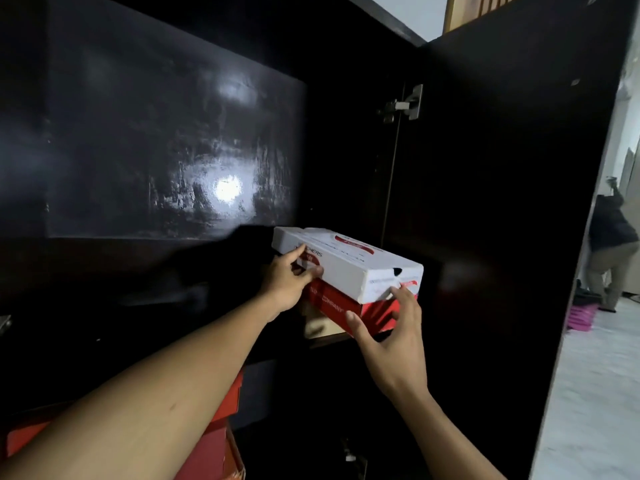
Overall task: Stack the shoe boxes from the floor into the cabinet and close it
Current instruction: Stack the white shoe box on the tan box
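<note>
Left hand (285, 282) gripped white shoe box (349, 265) side, atop red shoe box (341, 310) in cabinet (173, 150); right hand (391, 337), fingers straight, touched its near end.

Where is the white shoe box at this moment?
Head view, right of centre: the white shoe box sits atop a red box in the cabinet.
</note>
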